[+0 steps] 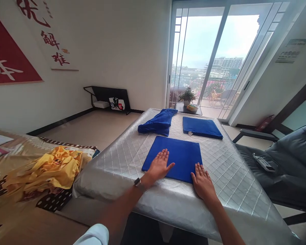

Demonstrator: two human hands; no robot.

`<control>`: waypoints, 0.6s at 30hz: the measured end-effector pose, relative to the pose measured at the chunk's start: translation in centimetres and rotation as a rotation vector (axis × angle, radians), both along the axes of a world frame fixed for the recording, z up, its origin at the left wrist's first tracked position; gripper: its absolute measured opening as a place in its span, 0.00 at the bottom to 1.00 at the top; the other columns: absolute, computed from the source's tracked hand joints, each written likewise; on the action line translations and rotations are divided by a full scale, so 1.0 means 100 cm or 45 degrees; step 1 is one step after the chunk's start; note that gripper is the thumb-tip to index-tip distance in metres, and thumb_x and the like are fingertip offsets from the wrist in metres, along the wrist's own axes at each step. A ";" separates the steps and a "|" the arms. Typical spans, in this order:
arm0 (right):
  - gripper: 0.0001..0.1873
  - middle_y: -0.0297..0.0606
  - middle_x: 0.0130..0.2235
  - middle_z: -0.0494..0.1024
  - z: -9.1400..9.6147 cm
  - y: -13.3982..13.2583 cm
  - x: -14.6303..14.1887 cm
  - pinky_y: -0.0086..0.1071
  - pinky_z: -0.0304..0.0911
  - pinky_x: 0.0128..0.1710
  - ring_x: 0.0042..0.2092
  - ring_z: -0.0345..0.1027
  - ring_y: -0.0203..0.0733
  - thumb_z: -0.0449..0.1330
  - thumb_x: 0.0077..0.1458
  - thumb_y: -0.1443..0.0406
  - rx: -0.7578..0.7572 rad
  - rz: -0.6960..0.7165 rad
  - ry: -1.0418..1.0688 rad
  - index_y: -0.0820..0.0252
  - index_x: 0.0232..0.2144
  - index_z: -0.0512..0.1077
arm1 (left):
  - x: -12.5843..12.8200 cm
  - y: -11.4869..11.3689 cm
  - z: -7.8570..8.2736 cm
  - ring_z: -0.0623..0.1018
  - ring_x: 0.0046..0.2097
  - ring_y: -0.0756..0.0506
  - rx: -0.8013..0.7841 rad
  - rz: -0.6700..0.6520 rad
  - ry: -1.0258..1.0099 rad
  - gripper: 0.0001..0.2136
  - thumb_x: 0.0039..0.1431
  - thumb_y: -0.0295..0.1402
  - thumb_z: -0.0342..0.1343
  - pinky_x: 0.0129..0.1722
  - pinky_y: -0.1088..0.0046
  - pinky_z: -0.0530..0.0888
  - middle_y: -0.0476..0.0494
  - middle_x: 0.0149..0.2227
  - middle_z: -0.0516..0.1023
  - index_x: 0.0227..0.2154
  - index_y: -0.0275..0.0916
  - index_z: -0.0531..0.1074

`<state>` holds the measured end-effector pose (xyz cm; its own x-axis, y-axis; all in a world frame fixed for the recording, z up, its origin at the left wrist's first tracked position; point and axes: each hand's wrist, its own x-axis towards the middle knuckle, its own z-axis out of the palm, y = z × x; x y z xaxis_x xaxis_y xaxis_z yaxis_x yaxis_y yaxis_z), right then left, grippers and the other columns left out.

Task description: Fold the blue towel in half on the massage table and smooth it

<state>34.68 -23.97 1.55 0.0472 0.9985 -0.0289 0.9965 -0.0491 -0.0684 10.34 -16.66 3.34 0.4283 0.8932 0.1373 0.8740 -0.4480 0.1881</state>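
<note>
A folded blue towel lies flat on the silver quilted table in front of me. My left hand rests open on the towel's near left part, fingers stretched flat, with a watch at the wrist. My right hand lies open at the towel's near right corner, fingertips on its edge. Farther back sit a neatly folded blue towel on the right and a crumpled blue towel on the left.
A bed with a patterned cover and yellow cloth stands at the left. A dark recliner chair with a remote is at the right. Beyond the table are a potted plant and glass balcony doors.
</note>
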 end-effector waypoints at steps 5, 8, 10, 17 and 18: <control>0.34 0.43 0.73 0.42 0.000 0.001 0.000 0.43 0.35 0.71 0.74 0.34 0.44 0.36 0.69 0.58 -0.009 0.010 -0.058 0.69 0.71 0.46 | 0.082 -0.022 0.000 0.47 0.73 0.43 -0.025 -0.449 -0.055 0.38 0.70 0.56 0.28 0.71 0.62 0.46 0.36 0.73 0.48 0.71 0.31 0.50; 0.34 0.42 0.73 0.42 -0.001 0.000 0.000 0.42 0.34 0.71 0.74 0.34 0.44 0.36 0.69 0.58 0.006 0.015 -0.065 0.68 0.71 0.48 | 0.095 -0.025 -0.003 0.47 0.73 0.44 -0.081 -0.520 -0.063 0.38 0.70 0.56 0.27 0.71 0.62 0.45 0.36 0.72 0.48 0.71 0.31 0.49; 0.34 0.42 0.73 0.43 -0.002 0.000 -0.001 0.42 0.34 0.71 0.74 0.34 0.44 0.36 0.69 0.57 0.011 0.009 -0.043 0.68 0.72 0.47 | 0.083 -0.023 -0.005 0.46 0.73 0.44 -0.113 -0.482 -0.062 0.39 0.70 0.57 0.26 0.71 0.62 0.45 0.37 0.73 0.47 0.71 0.31 0.48; 0.35 0.40 0.74 0.40 -0.002 0.001 -0.002 0.42 0.31 0.72 0.74 0.32 0.43 0.35 0.69 0.56 -0.024 -0.030 0.022 0.68 0.72 0.44 | -0.020 -0.014 -0.012 0.46 0.73 0.41 -0.155 -0.049 0.007 0.38 0.69 0.58 0.27 0.72 0.58 0.45 0.40 0.73 0.45 0.72 0.36 0.46; 0.35 0.40 0.74 0.40 -0.002 0.001 -0.002 0.42 0.31 0.72 0.74 0.32 0.42 0.34 0.69 0.56 -0.021 -0.030 0.018 0.68 0.72 0.44 | -0.033 -0.014 -0.014 0.46 0.73 0.41 -0.150 0.023 0.016 0.38 0.69 0.58 0.27 0.72 0.57 0.45 0.39 0.73 0.44 0.72 0.35 0.45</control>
<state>34.53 -23.87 1.32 0.0706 0.9964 -0.0459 0.9939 -0.0741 -0.0815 7.02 -18.10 1.96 0.4128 0.9104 0.0255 0.8845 -0.4074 0.2273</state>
